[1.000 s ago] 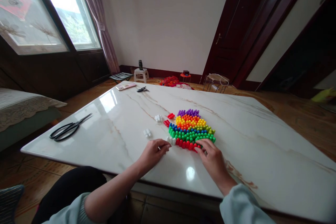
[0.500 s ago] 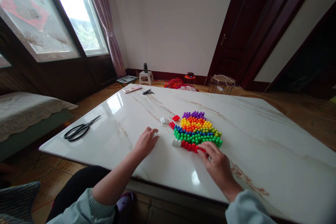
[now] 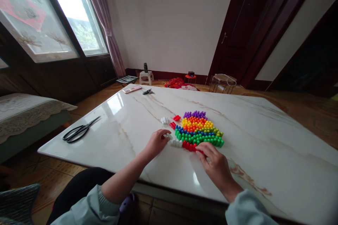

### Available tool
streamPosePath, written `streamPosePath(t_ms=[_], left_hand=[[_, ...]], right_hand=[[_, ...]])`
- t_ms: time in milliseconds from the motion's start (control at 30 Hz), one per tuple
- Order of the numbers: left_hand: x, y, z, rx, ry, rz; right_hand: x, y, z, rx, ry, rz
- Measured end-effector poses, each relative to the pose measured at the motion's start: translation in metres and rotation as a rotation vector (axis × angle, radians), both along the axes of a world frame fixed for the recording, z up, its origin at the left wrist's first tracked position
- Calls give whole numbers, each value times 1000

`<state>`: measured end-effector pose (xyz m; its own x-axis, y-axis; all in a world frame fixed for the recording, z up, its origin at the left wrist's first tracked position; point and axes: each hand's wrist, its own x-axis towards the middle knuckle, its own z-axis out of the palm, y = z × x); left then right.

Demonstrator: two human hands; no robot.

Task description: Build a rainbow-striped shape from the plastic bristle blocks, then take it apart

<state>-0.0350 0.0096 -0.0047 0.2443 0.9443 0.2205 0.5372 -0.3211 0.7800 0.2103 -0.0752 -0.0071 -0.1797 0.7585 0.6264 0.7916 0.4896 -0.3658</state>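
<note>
My left hand (image 3: 157, 143) pinches a white bead (image 3: 168, 135) at the left end of a short row of white beads (image 3: 176, 143). Red beads (image 3: 189, 146) continue that row to the right. The fingers of my right hand (image 3: 214, 158) are closed on the red beads at the row's right end, partly hiding them. Just behind the row lies a block of coloured beads (image 3: 198, 127) in bands of green, blue, yellow, orange and purple. Small groups of loose red beads (image 3: 172, 125) and white beads (image 3: 164, 121) rest to its left.
Black-handled scissors (image 3: 80, 130) lie on the left of the marble-patterned table (image 3: 126, 147). Toward the far edge are a pink phone (image 3: 132, 89) and small dark pliers or clippers (image 3: 148, 91). Stools stand on the floor beyond.
My left hand has moved right with the white bead, up to the left end of the row. My right hand has shifted slightly left, still at the red beads.
</note>
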Motion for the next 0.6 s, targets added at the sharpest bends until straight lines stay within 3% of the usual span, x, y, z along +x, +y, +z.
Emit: streamPosePath(t_ms=[100,367,467,600], left_hand=[[5,-1,0,100,82,-41],[7,-3,-3,96,-1,-101],[2,1,-7,135,-3,-53],[-3,22,-14,274,171,63]], right_hand=[[-2,0,0,-13,-6,12],[-6,2,0,-9,1,19],[-6,2,1,1,-2,12],[-1,5,5,26,-8,-26]])
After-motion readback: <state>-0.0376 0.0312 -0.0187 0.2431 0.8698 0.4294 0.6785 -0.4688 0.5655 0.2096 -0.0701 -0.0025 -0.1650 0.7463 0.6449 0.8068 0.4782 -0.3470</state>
